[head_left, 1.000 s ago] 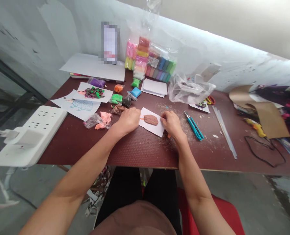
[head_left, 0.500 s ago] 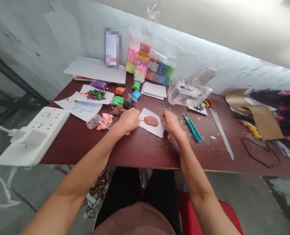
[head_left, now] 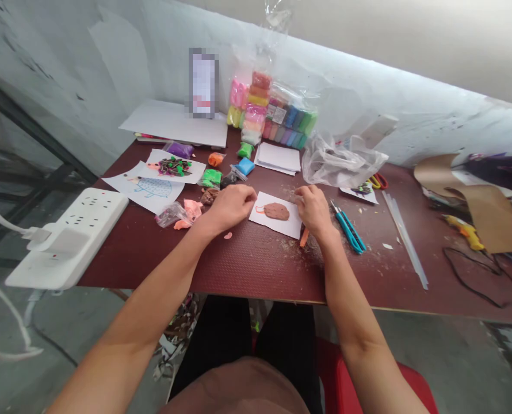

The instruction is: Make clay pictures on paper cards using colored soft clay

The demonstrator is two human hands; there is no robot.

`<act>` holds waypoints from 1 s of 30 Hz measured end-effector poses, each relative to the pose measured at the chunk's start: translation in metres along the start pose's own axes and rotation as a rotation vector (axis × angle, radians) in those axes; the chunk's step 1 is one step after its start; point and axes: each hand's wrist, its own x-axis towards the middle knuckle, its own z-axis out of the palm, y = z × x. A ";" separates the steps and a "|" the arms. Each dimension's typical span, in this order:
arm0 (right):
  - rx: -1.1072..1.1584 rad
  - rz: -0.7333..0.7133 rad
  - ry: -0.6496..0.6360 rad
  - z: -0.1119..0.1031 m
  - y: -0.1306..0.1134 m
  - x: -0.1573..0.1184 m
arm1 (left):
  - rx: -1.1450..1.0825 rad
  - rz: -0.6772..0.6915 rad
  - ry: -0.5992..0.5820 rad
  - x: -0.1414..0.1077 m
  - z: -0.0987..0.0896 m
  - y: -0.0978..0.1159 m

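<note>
A small white sheet (head_left: 287, 228) lies between my hands. On it are a flattened lump of brown clay (head_left: 276, 211) and an orange outline. My left hand (head_left: 233, 205) is closed beside the sheet's left edge, fingers curled and tips hidden. Over the upper right edge, my right hand (head_left: 313, 208) has its fingers pinched together; anything in them is too small to make out. An orange stick-like piece (head_left: 304, 237) lies under my right wrist. Brown clay (head_left: 209, 196) and salmon-pink clay (head_left: 191, 210) sit by my left hand, with a pink bit (head_left: 228, 236) below it.
Teal-handled scissors or pliers (head_left: 350, 231) lie right of my right hand, before clear sticks (head_left: 405, 238). Farther right is a yellow glue gun (head_left: 465, 231). Clay packs (head_left: 260, 115) and a plastic bag (head_left: 342, 164) stand behind. Drawings (head_left: 148, 192) and a power strip (head_left: 72, 236) are left.
Both hands have lifted and loosened slightly from the sheet's edges. The sheet has turned a little, and more of its right side shows. The view has shifted slightly.
</note>
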 end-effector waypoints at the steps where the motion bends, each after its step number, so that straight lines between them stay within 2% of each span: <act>1: 0.050 0.000 0.059 0.000 -0.002 -0.002 | -0.015 -0.018 0.067 0.000 -0.004 -0.004; 3: 0.147 -0.023 0.151 0.001 -0.010 -0.008 | -0.032 -0.066 0.182 0.001 -0.011 -0.014; 5: 0.220 -0.070 0.192 0.001 -0.025 -0.015 | -0.042 -0.120 0.257 0.002 -0.019 -0.025; 8: 0.286 -0.203 0.103 0.004 -0.055 -0.027 | -0.029 -0.205 0.330 0.001 -0.028 -0.042; 12: 0.279 -0.342 -0.025 0.011 -0.083 -0.039 | -0.005 -0.258 0.265 -0.002 -0.037 -0.056; 16: 0.288 -0.401 -0.071 0.015 -0.094 -0.044 | 0.025 -0.252 0.183 -0.006 -0.040 -0.059; 24: 0.386 -0.400 -0.152 0.011 -0.107 -0.041 | 0.072 -0.198 0.000 -0.007 -0.043 -0.059; 27: 0.390 -0.375 -0.148 0.008 -0.109 -0.037 | 0.077 -0.148 0.043 -0.006 -0.043 -0.058; 30: 0.418 -0.369 -0.152 0.009 -0.111 -0.035 | -0.055 -0.101 0.116 -0.008 -0.045 -0.055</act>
